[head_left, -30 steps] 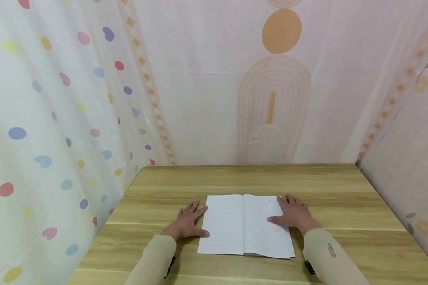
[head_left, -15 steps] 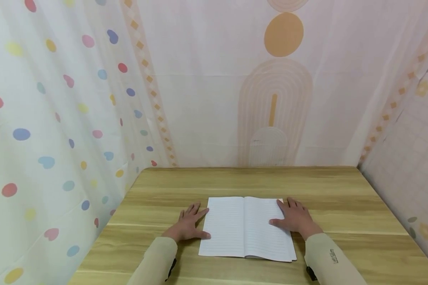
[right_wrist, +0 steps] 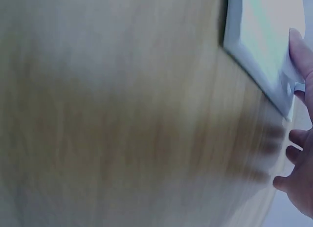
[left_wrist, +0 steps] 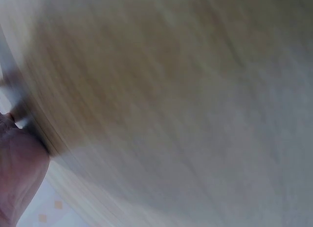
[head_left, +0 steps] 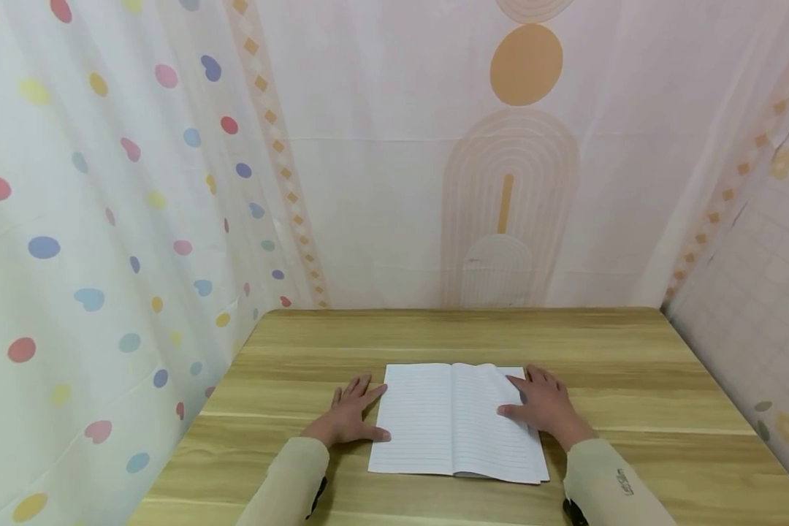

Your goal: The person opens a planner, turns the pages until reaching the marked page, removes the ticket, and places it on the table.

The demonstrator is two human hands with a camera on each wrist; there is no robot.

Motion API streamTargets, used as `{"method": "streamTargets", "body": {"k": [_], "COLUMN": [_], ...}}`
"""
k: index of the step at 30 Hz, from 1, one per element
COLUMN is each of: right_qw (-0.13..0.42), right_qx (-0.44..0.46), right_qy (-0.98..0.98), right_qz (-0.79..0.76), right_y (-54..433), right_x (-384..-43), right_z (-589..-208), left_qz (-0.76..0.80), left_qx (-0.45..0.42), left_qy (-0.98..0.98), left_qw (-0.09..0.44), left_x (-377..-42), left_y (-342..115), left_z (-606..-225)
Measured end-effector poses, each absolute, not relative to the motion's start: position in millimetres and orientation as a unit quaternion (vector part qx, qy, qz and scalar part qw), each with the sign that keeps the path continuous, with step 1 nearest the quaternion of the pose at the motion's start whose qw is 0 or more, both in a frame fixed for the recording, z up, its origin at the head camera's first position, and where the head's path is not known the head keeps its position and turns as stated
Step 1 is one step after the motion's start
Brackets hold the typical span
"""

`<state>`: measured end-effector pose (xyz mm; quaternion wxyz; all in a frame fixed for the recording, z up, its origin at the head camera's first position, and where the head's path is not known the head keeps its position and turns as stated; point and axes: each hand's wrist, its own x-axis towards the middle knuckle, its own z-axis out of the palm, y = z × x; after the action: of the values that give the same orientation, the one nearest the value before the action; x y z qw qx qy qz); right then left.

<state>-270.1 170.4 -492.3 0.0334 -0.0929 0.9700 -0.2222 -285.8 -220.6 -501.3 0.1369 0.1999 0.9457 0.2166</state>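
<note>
An open notebook [head_left: 414, 424] with white lined pages lies flat on the wooden table. My left hand [head_left: 347, 420] is spread at its left edge, with thumb and index fingertip touching the page margin and the other fingers on the table. On the other side, my right hand [head_left: 544, 404] has its thumb over the right-hand page [head_left: 483, 424] and its index finger at the upper right corner. That corner is bent up, and in the right wrist view the curled page [right_wrist: 289, 70] sits between thumb and index finger. The left wrist view shows only part of the left hand [left_wrist: 22, 170].
The wooden table [head_left: 460, 332] reaches back to a patterned curtain [head_left: 381, 219]. A dotted curtain [head_left: 138, 219] hangs along the left side, and another pale curtain [head_left: 756, 292] along the right.
The upper right corner of the right-hand page has bent inward and lifted, as the right index finger shifted slightly at it. The left hand stays in place. The head view has shifted slightly.
</note>
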Motion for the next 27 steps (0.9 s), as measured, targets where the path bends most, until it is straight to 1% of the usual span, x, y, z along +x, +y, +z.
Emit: {"method": "streamTargets", "body": {"k": [5,10,13,17,24,27], "right_qw": [0.005,-0.012,-0.010,-0.003,-0.001,0.014], "right_qx": [-0.101,-0.069,-0.048,-0.042,-0.050,-0.041], "right_qy": [0.966,0.952,0.932,0.906,0.885,0.878], "right_qz": [-0.237,-0.299,-0.359,-0.421,-0.463,-0.476], "right_y": [164.5,158.3,155.4,152.4,148.2,146.0], "right_x": [-272.9,-272.1,-271.1,-270.4,-267.5,-265.0], "right_z": [-493.4,-489.3,-485.5,-480.2,-470.1,-465.3], "left_qz": [0.222,0.225,0.228,0.227,0.228,0.227], "left_qx": [0.197,0.199,0.200,0.198,0.197,0.199], "left_qy": [0.946,0.945,0.944,0.945,0.945,0.944], "left_qw": [0.133,0.129,0.129,0.129,0.128,0.129], "left_x": [-284.8,-285.3,-285.8,-286.2,-285.8,-286.7], "left_y": [-221.1,-220.8,-220.5,-221.0,-221.6,-220.6], "left_z": [-503.0,-504.4,-504.6,-504.3,-504.3,-504.7]}}
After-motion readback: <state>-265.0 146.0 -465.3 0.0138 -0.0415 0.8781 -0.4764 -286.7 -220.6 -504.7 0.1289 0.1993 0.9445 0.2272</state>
